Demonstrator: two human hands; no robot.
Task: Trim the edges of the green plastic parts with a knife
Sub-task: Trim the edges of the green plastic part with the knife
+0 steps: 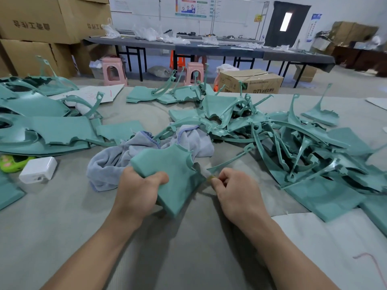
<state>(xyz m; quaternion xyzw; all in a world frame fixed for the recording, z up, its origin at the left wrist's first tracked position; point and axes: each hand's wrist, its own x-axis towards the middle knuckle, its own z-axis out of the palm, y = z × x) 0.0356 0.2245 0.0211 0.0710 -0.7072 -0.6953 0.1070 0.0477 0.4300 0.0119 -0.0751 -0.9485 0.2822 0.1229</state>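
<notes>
The knife [206, 174] is hard to make out: only a pale, blurred blade and a yellowish bit of handle show between the pinching thumb and curled fingers of the right hand [234, 191], its tip touching the right edge of the held green plastic panel [171, 174]. The left hand [139, 192] grips that panel, thumb on top and the other fingers hidden beneath it. The panel sits just in front of a crumpled grey towel [146, 151], which it partly covers. Right of the towel lies a tangled heap of green parts [293, 139], too overlapped to count; left of it, a stack of large green parts [41, 130] is cut off by the frame edge. One white charger block [38, 169] and one green toy-like object [10, 162], partly hidden, lie further left. Beyond the towel stand two pink stools [114, 70].
</notes>
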